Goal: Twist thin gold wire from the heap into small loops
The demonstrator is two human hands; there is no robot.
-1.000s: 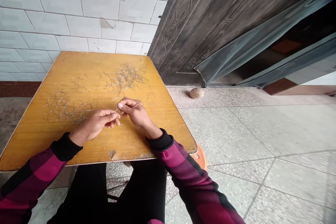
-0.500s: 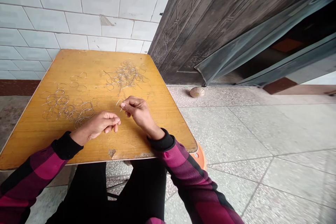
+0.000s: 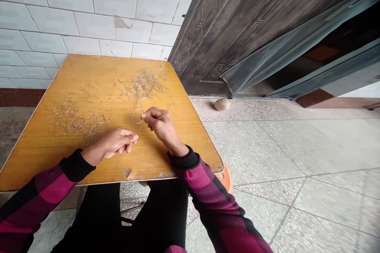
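Note:
Between the thumb and fingers of my right hand [image 3: 157, 121] is a thin wire bent into a round loop [image 3: 137, 116]. The wire's straight tail runs down toward my left hand [image 3: 121, 141], whose thumb and forefinger are pinched on its end. Left of my hands lies a spread of looped wires [image 3: 77, 120] on the wooden tabletop [image 3: 166, 158]. A tangled pile of thin wires [image 3: 144, 83] sits farther back, beyond my right hand.
A few separate wire loops [image 3: 89, 91] lie toward the table's back left. The table stands against a white tiled wall [image 3: 86, 23]. To the right are a dark carved door [image 3: 213, 39], a small roundish object [image 3: 222, 104] on the floor and an orange stool [image 3: 226, 178] under the table corner.
The loop at my right fingertips now shows as a full ring, with its tail stretched to my left hand. My right hand has shifted slightly right; both hands stay pinched.

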